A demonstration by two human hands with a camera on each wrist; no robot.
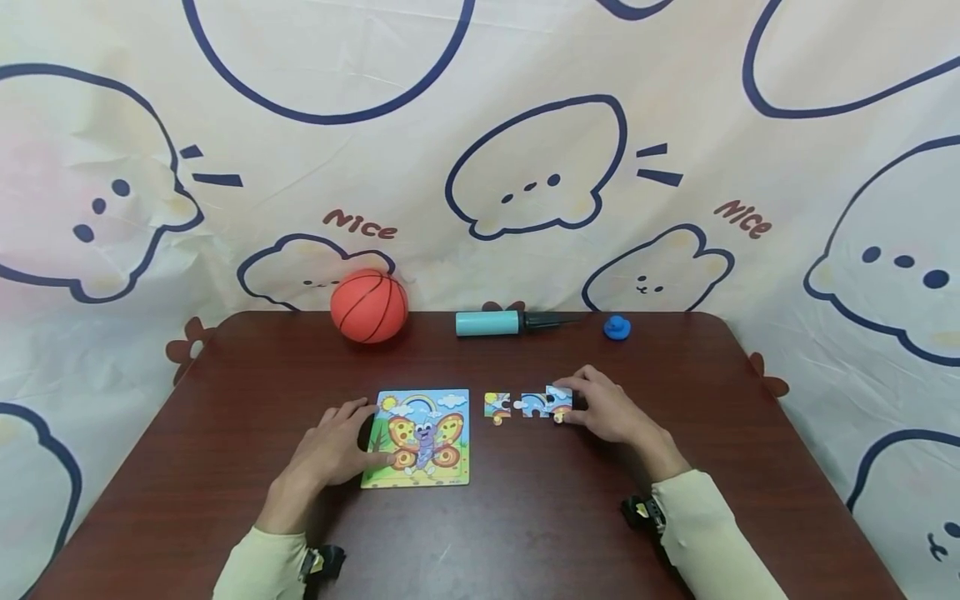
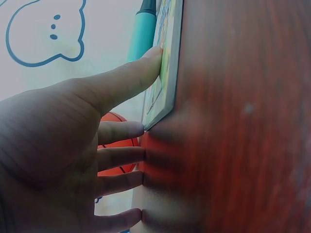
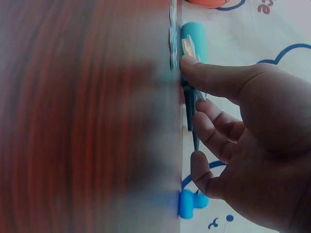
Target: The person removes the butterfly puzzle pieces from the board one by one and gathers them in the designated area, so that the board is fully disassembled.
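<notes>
A square butterfly puzzle board [image 1: 450, 402] lies on the table in the head view. My left hand [image 1: 326, 450] rests at its left side, thumb on the board's face and other fingers fairly straight, as the left wrist view shows too. To the right, my right hand [image 1: 609, 410] pinches a jigsaw piece [image 1: 557, 400] between thumb and fingertips. In the right wrist view this piece [image 3: 188, 47] is raised off the tabletop. Just left of it lies a second jigsaw piece [image 1: 532, 405], which it overlaps in the head view. A third jigsaw piece [image 1: 495, 403] lies nearer the board.
Along the table's back edge stand a red toy basketball [image 1: 369, 306], a teal hand pump [image 1: 487, 323] with a black nozzle, and a small blue toy [image 1: 617, 327]. Behind the brown table [image 1: 480, 542] hangs a cloth [image 1: 420, 167] printed with cartoon figures.
</notes>
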